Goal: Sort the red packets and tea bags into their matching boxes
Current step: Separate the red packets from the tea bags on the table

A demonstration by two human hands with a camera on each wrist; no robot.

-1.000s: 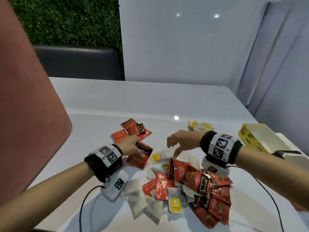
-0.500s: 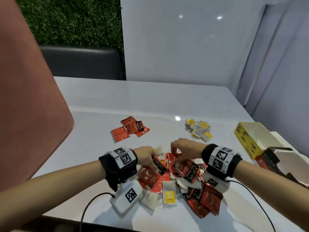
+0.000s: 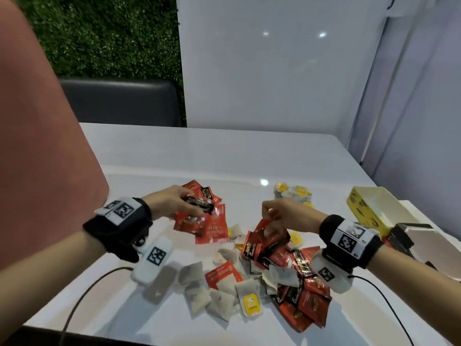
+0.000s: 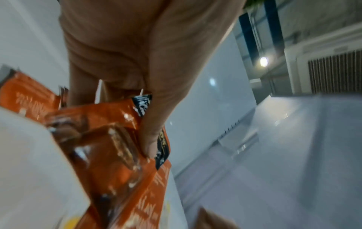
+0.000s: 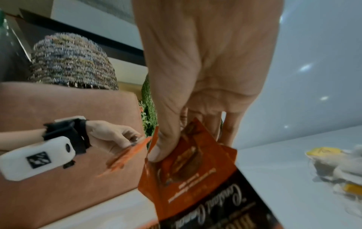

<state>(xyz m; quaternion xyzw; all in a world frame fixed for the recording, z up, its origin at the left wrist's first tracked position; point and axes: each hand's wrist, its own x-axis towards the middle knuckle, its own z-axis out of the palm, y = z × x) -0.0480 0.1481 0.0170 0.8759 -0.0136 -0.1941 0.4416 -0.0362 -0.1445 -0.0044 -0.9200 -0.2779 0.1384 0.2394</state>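
A mixed heap of red packets (image 3: 303, 293) and white tea bags (image 3: 222, 299) lies near the table's front edge. My left hand (image 3: 172, 204) holds a bunch of red packets (image 3: 207, 224) above the table, just before a small pile of red packets (image 3: 199, 189); the left wrist view shows its thumb pressing on the packets (image 4: 109, 139). My right hand (image 3: 282, 216) pinches red packets (image 3: 268, 232) at the heap's top; its thumb presses on them (image 5: 188, 162). A yellow box (image 3: 366, 211) and a dark red box (image 3: 404, 237) stand open at the right.
A separate small pile of tea bags (image 3: 293, 193) with yellow tags lies at mid-right on the white table (image 3: 212, 156). A pink-brown surface (image 3: 37, 158) fills the left. Cables (image 3: 82, 300) trail from both wrist units over the front edge.
My left hand has lifted a bunch of red packets out of the heap and carried them back and left toward the small red pile. My right hand has risen, pinching red packets.
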